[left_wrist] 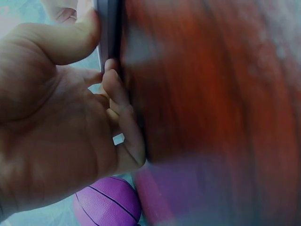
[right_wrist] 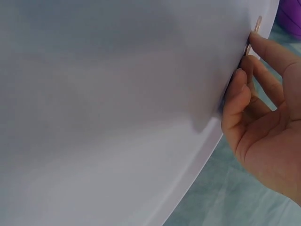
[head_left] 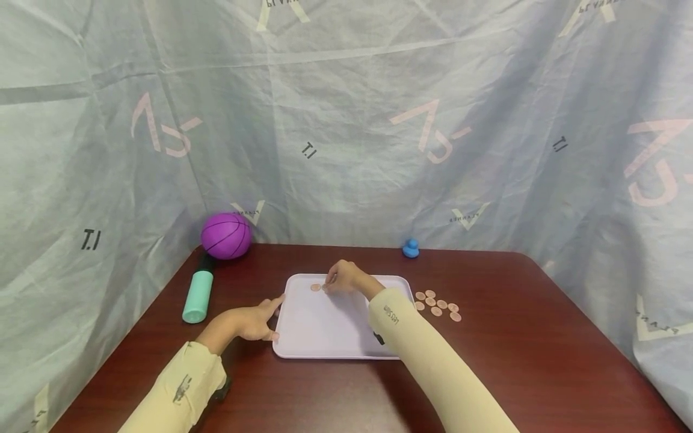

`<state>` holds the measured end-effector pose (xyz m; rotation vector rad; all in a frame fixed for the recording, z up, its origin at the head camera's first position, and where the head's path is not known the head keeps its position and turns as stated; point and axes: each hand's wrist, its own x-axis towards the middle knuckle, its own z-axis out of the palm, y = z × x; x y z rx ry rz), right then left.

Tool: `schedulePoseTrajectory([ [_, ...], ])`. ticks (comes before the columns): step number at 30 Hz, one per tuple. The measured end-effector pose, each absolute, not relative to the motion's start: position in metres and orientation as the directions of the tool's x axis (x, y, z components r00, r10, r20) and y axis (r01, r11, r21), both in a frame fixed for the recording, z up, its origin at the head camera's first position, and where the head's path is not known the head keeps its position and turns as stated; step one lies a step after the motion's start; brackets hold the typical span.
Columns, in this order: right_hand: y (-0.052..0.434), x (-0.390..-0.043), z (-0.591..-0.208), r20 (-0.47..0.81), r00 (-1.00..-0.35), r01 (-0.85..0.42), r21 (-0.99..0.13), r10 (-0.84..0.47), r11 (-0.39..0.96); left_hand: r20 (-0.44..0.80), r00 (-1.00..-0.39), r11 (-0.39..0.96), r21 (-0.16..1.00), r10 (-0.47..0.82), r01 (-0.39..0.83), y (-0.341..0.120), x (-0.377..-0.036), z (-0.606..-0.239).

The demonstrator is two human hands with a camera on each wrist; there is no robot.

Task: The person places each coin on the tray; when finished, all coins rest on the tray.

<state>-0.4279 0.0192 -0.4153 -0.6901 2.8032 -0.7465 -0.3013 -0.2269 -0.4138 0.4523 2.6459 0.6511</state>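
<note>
A white tray [head_left: 325, 337] lies in the middle of the dark red table. My left hand [head_left: 272, 317] grips its left rim; in the left wrist view the left hand [left_wrist: 99, 49] has its thumb on one side of the tray edge [left_wrist: 109, 28] and its fingers on the other. My right hand [head_left: 331, 282] reaches to the tray's far part and pinches a copper coin [head_left: 325, 287] down against the tray, beside another coin [head_left: 316, 287]. In the right wrist view the right hand [right_wrist: 248, 63] has its fingertips on the coin [right_wrist: 248, 47], seen edge-on against the tray [right_wrist: 117, 117].
Several more copper coins [head_left: 436, 304] lie on the table just right of the tray. A purple ball [head_left: 226, 235] and a teal cylinder [head_left: 197, 296] stand at the back left, with a small blue duck [head_left: 411, 248] at the back. Fabric sheets wall the table.
</note>
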Motion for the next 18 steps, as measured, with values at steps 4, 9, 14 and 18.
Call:
schedulePoseTrajectory([
  [4,0.021,-0.426,-0.415,-0.03,-0.883,-0.391,-0.505,-0.469,0.769,-0.287,-0.88,0.846,0.491,0.379,0.205,-0.225,-0.3,-0.413],
  [9,0.024,-0.425,-0.416,-0.05,-0.888,-0.381,-0.479,-0.458,0.791,-0.284,-0.875,0.842,0.493,0.391,0.217,-0.224,-0.299,-0.412],
  [14,0.031,-0.422,-0.407,-0.066,-0.883,-0.381,-0.475,-0.464,0.793,-0.272,-0.875,0.838,0.494,0.4,0.23,-0.224,-0.298,-0.412],
  [18,0.042,-0.421,-0.398,-0.068,-0.877,-0.371,-0.535,-0.476,0.759,-0.267,-0.876,0.838,0.494,0.402,0.234,-0.225,-0.299,-0.412],
])
